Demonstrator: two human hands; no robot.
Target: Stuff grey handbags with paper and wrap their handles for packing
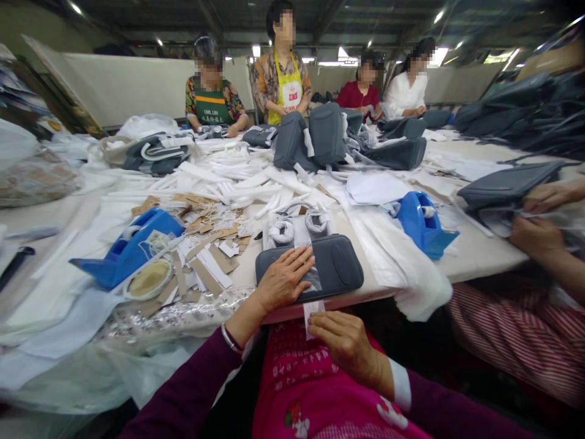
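Observation:
A flat grey padded piece [336,263] lies at the near edge of the white table [475,253]. My left hand [284,279] rests flat on its left half, fingers stretched out, over a strip of clear tape [314,277]. My right hand [346,343] sits below the table edge, fingers closed on the lower end of a small white label [311,312] that hangs down from the grey piece.
Two blue tape dispensers [130,245] [423,224] flank the grey piece. Brown and white paper tags [205,244], white strips [237,174] and grey bags [315,140] cover the table. A person's hands [537,228] work at the right; several people stand across the table.

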